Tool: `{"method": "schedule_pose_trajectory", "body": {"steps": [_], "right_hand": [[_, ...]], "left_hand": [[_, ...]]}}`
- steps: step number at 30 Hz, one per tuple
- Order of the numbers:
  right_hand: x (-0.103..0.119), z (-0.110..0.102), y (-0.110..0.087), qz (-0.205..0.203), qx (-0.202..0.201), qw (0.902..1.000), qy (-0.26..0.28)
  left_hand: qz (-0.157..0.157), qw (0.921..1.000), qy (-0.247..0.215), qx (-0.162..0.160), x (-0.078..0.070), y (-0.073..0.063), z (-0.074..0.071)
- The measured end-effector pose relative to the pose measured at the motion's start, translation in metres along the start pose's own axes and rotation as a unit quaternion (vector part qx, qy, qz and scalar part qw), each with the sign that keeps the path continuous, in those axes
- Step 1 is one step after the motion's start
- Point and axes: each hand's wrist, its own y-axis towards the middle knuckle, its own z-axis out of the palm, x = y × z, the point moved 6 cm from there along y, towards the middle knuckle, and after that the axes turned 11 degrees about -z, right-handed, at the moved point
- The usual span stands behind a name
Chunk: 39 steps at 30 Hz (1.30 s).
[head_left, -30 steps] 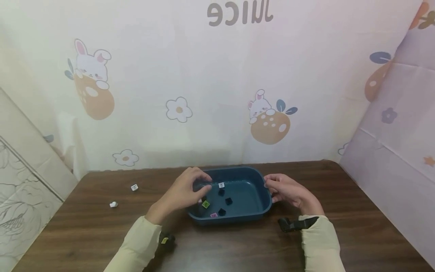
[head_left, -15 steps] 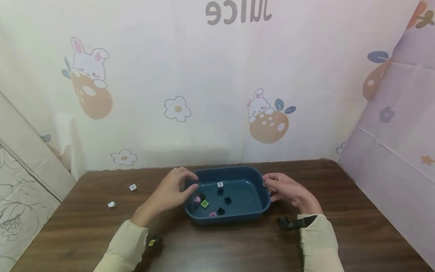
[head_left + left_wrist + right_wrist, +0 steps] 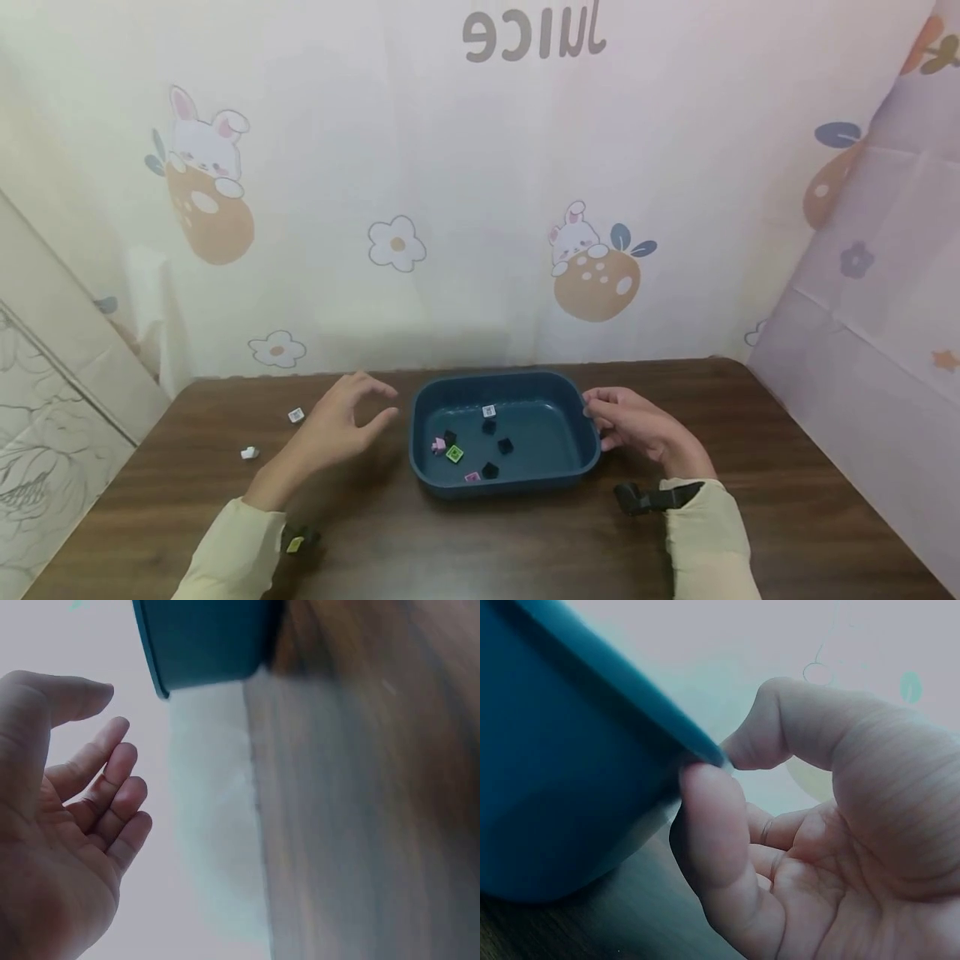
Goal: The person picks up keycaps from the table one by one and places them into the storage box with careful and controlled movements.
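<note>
A dark teal plastic tub (image 3: 504,489) stands on the wooden table, holding several small keycap-like pieces: a white one (image 3: 489,411), a green one (image 3: 454,454), pink ones (image 3: 438,446) and black ones (image 3: 506,446). At its right end my right hand (image 3: 637,421) pinches the rim between thumb and index finger, seen close in the right wrist view. To the left of the tub, my left hand (image 3: 341,425) hovers with thumb and fingers spread apart and holds nothing. The left wrist view shows its palm (image 3: 60,877), with the tub's corner beyond the fingertips.
Two small white pieces lie on the table (image 3: 465,550) at the left: one (image 3: 296,415) behind my left hand, one (image 3: 250,452) farther left. A printed curtain (image 3: 480,167) hangs along the table's back edge, with more cloth at both sides.
My left hand has moved left, away from over the tub, uncovering a pink piece inside. My right hand stays at the tub's right rim.
</note>
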Motion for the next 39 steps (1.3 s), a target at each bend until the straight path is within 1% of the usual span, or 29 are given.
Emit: {"method": "schedule_pose_trajectory", "body": {"steps": [4, 10, 15, 19, 23, 29, 33, 36, 39], "right_hand": [[-0.002, 0.000, -0.001, -0.004, 0.001, 1.0000, 0.001], [-0.002, 0.000, -0.003, 0.000, 0.000, 1.0000, 0.008], [0.002, 0.002, -0.003, -0.002, 0.002, 0.9999, 0.011], [0.002, 0.002, -0.003, -0.002, 0.002, 0.9999, 0.014], [0.003, 0.003, -0.002, -0.004, 0.004, 0.9999, 0.017], [0.003, 0.004, 0.000, -0.005, 0.006, 0.9999, 0.015], [0.002, 0.004, 0.001, -0.002, 0.006, 0.9999, 0.014], [0.002, 0.004, 0.000, -0.002, 0.007, 0.9998, 0.016], [0.001, 0.003, 0.000, -0.001, 0.007, 0.9998, 0.018]], "left_hand": [[-0.009, 0.9999, 0.008, -0.005, 0.016, -0.008, -0.005], [-0.012, 0.9991, 0.028, -0.029, 0.036, -0.019, -0.019], [-0.011, 0.9973, 0.043, -0.058, 0.049, -0.030, -0.034], [-0.011, 0.9963, 0.051, -0.069, 0.060, -0.039, -0.041], [-0.023, 0.9953, 0.060, -0.072, 0.073, -0.047, -0.049], [-0.038, 0.9923, 0.066, -0.098, 0.095, -0.059, -0.064], [-0.046, 0.9905, 0.068, -0.110, 0.109, -0.063, -0.075], [-0.046, 0.9891, 0.074, -0.119, 0.114, -0.065, -0.083], [-0.049, 0.9888, 0.073, -0.120, 0.119, -0.066, -0.086]]}}
